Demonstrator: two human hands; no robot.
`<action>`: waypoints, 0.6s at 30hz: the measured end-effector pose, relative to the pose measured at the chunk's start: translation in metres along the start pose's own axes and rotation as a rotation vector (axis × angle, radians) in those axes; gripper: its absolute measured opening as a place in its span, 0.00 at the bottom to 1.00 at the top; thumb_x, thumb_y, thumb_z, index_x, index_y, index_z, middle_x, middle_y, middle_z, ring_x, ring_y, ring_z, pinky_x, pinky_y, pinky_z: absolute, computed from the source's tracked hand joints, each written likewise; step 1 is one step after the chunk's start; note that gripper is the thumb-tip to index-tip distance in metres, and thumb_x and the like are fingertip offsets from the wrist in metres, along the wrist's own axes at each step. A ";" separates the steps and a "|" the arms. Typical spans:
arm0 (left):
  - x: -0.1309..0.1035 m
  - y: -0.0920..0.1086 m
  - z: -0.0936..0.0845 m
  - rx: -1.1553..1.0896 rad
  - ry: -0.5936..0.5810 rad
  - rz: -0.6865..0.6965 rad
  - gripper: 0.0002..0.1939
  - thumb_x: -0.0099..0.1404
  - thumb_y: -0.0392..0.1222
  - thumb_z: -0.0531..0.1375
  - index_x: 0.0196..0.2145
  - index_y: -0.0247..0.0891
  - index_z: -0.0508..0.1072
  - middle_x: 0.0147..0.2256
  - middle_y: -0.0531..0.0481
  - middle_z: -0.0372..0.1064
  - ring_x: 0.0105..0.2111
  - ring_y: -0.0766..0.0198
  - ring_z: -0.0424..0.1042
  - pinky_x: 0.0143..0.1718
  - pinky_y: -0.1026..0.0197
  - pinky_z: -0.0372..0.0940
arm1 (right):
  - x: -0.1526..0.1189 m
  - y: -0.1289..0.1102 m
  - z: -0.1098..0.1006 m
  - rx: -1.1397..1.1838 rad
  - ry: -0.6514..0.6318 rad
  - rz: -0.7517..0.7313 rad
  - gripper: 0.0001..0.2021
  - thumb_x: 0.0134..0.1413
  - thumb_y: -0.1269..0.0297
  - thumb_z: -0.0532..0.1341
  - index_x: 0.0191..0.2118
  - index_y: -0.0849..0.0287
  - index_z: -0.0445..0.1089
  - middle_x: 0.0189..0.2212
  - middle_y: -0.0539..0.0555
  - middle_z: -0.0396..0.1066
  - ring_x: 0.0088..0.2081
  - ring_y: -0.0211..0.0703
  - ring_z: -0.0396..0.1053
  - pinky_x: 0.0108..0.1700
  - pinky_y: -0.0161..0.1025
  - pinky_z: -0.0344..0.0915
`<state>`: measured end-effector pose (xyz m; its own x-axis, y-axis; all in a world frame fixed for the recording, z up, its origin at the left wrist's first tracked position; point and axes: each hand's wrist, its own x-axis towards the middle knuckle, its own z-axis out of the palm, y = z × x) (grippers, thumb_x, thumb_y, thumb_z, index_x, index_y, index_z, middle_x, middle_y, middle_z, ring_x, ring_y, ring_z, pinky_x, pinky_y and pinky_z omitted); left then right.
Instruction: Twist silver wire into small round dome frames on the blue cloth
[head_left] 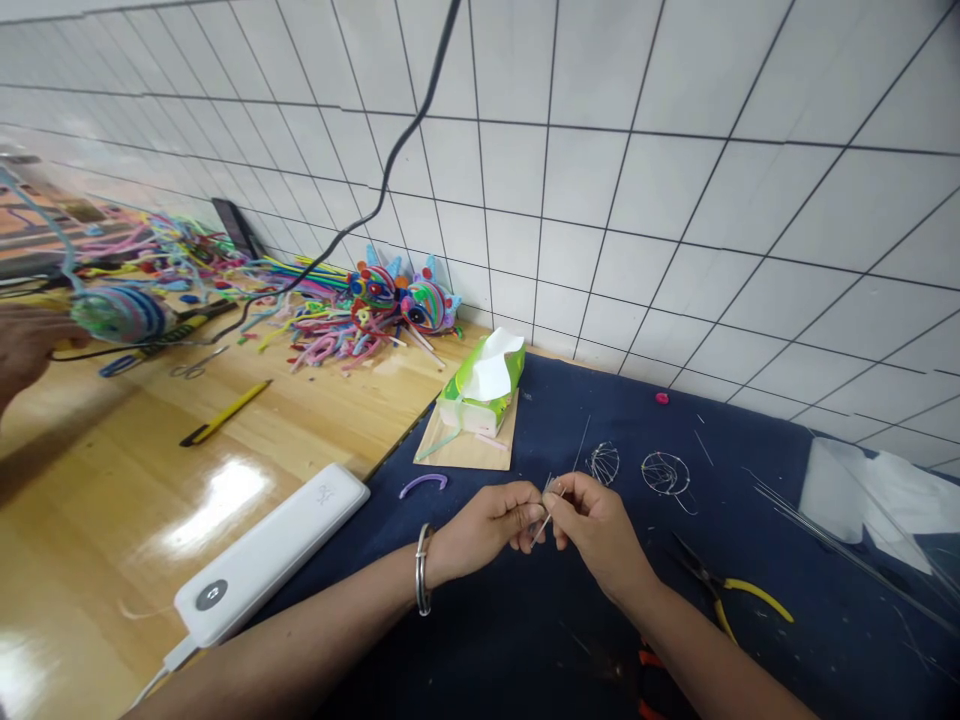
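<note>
My left hand [499, 525] and my right hand [596, 520] meet over the dark blue cloth, fingertips pinched close together. Between them are thin metal wires [547, 517], gripped by both hands; the shape they form is mostly hidden by the fingers. Just beyond my right hand lies a small round wire frame [604, 463]. Another wire ring [665, 474] with wires inside it rests farther right. To the right of my right forearm, pliers with yellow handles [739, 590] lie on the cloth.
A green tissue pack [484, 385] sits on a wooden board [465, 455]. A white power bank [274, 550] lies on the wooden table [307, 420] at left. Pipe cleaners [337, 330] pile along the wall. Another person's hand [30, 345] is at far left. Straight wires [817, 530] lie right.
</note>
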<state>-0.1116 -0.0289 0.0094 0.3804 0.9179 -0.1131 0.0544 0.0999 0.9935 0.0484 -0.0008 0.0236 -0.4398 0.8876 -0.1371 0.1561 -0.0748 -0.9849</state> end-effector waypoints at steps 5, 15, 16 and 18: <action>-0.001 0.002 0.000 0.054 0.013 -0.009 0.16 0.63 0.49 0.49 0.29 0.32 0.65 0.26 0.51 0.63 0.23 0.72 0.63 0.26 0.68 0.58 | 0.001 -0.001 0.000 -0.020 0.010 0.023 0.07 0.49 0.62 0.56 0.29 0.60 0.63 0.16 0.44 0.61 0.18 0.31 0.60 0.23 0.31 0.59; 0.000 0.003 -0.001 -0.059 -0.043 -0.125 0.14 0.60 0.47 0.54 0.30 0.30 0.68 0.30 0.45 0.70 0.23 0.70 0.67 0.23 0.68 0.58 | 0.001 0.002 -0.004 0.000 -0.011 -0.025 0.06 0.49 0.62 0.55 0.29 0.59 0.64 0.19 0.45 0.62 0.19 0.31 0.60 0.22 0.30 0.60; 0.000 0.003 0.000 -0.068 -0.043 -0.138 0.14 0.60 0.46 0.55 0.30 0.30 0.69 0.30 0.45 0.71 0.23 0.70 0.68 0.23 0.68 0.58 | 0.001 0.003 -0.003 -0.009 -0.005 -0.030 0.06 0.49 0.63 0.56 0.29 0.59 0.64 0.20 0.46 0.62 0.20 0.31 0.60 0.22 0.30 0.60; 0.000 0.002 0.001 -0.078 -0.046 -0.158 0.12 0.58 0.45 0.57 0.30 0.30 0.69 0.29 0.46 0.71 0.22 0.70 0.67 0.22 0.68 0.57 | -0.001 0.004 0.000 -0.051 0.016 -0.044 0.05 0.48 0.63 0.56 0.29 0.59 0.65 0.22 0.47 0.64 0.21 0.32 0.61 0.23 0.30 0.60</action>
<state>-0.1104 -0.0289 0.0116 0.4144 0.8703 -0.2663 0.0455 0.2724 0.9611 0.0494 -0.0021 0.0202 -0.4328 0.8968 -0.0921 0.1821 -0.0131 -0.9832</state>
